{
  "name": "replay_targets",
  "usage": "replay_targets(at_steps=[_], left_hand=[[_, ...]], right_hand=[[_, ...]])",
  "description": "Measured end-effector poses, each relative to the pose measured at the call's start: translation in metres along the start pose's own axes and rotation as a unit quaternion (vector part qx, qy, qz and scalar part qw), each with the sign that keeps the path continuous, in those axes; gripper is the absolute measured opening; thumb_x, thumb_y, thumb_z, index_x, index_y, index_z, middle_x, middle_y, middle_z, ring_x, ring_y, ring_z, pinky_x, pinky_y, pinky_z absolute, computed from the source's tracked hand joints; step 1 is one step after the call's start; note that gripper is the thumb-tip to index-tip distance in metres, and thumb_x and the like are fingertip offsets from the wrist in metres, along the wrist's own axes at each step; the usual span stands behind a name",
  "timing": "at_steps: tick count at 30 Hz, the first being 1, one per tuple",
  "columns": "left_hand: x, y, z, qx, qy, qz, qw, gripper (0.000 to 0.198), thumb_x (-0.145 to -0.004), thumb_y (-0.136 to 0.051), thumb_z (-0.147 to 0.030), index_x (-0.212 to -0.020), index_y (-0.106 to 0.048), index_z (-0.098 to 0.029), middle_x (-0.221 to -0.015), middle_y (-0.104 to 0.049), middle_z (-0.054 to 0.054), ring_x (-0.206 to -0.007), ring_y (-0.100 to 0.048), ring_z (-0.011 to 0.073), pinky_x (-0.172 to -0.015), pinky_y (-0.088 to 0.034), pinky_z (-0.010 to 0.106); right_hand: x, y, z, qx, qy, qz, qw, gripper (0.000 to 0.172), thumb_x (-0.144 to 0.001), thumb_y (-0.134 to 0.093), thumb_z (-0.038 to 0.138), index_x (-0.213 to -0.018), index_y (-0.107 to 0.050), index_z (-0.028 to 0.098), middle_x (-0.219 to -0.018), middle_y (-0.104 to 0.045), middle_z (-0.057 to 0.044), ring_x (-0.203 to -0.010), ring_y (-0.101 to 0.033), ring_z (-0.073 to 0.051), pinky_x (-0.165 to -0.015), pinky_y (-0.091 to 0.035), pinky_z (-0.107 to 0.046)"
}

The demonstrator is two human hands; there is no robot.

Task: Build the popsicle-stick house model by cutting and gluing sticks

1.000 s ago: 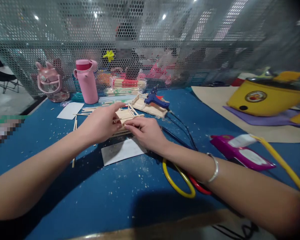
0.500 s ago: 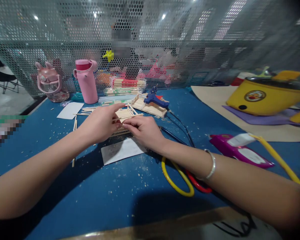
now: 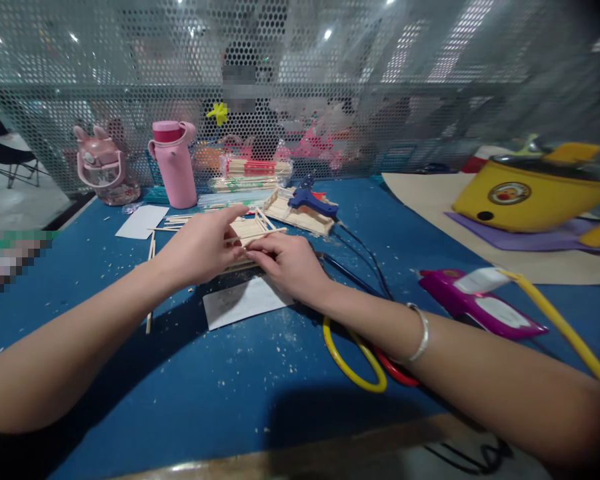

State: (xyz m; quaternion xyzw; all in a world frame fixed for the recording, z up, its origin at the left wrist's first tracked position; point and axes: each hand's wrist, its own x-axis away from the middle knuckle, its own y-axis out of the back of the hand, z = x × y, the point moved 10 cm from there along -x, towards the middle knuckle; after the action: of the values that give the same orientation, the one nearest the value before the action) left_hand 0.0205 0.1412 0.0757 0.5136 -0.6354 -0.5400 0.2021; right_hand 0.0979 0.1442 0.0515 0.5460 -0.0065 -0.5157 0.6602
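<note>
A small model made of thin wooden sticks [image 3: 247,230] stands between my hands, partly hidden by them. On its left side, my left hand [image 3: 200,245] has the thumb low on the sticks and the index finger stretched above. My right hand [image 3: 297,267] pinches the near edge from the right, its fingertips almost meeting my left thumb. A loose-ended stick [image 3: 275,231] crosses above the right fingers. In front of the model lies a white paper piece [image 3: 240,308], partly under the right hand. What the fingertips press is hidden.
Behind, a blue glue gun [image 3: 313,201] rests on another stick piece [image 3: 303,219]. Loose sticks [image 3: 151,250], a pink bottle [image 3: 175,170] and a clear bottle [image 3: 107,173] stand left. Right are yellow loop handles [image 3: 350,373], a purple glue gun [image 3: 485,307] and a yellow pot [image 3: 525,193].
The view has shifted very slightly. Both hands keep practically the same hold on the stick model.
</note>
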Motion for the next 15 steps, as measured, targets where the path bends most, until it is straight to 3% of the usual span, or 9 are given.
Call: replay_targets(at_steps=[4,8,11,15], left_hand=[[0.001,0.007,-0.001,0.037,0.0,0.021,0.999,0.06,-0.071,-0.051,-0.024,-0.127,-0.036,-0.014,-0.087,-0.066,0.006,-0.072,-0.059,0.0143,-0.065,-0.043,0.024],[0.002,0.022,0.006,0.059,0.029,-0.006,0.998,0.052,-0.073,-0.046,-0.024,-0.124,-0.04,-0.013,-0.085,-0.066,0.006,-0.07,-0.058,0.0135,-0.063,-0.042,0.024],[0.003,0.026,0.012,0.067,0.044,-0.024,0.996,0.047,-0.075,-0.044,-0.024,-0.12,-0.045,-0.012,-0.079,-0.066,0.005,-0.065,-0.056,0.013,-0.06,-0.042,0.024],[0.003,0.026,0.019,0.067,0.053,-0.044,0.995,0.041,-0.075,-0.046,-0.025,-0.114,-0.051,-0.013,-0.071,-0.064,0.003,-0.059,-0.053,0.0125,-0.058,-0.042,0.025]], right_hand=[[0.004,0.009,-0.002,-0.023,-0.005,-0.037,0.999,0.019,-0.076,-0.05,0.014,-0.083,-0.067,0.016,-0.081,-0.068,-0.003,-0.074,-0.06,-0.012,-0.069,-0.045,-0.024],[0.01,0.02,0.007,-0.022,0.041,-0.076,0.996,0.027,-0.074,-0.045,0.01,-0.089,-0.066,0.017,-0.087,-0.067,-0.004,-0.081,-0.059,-0.013,-0.074,-0.046,-0.026],[0.013,0.016,0.013,0.007,0.079,-0.061,0.995,0.03,-0.074,-0.044,0.012,-0.096,-0.064,0.017,-0.089,-0.064,-0.005,-0.083,-0.057,-0.013,-0.074,-0.045,-0.027],[0.013,0.008,0.012,0.037,0.07,-0.029,0.996,0.032,-0.076,-0.043,0.015,-0.101,-0.063,0.017,-0.086,-0.062,-0.006,-0.08,-0.055,-0.014,-0.069,-0.044,-0.026]])
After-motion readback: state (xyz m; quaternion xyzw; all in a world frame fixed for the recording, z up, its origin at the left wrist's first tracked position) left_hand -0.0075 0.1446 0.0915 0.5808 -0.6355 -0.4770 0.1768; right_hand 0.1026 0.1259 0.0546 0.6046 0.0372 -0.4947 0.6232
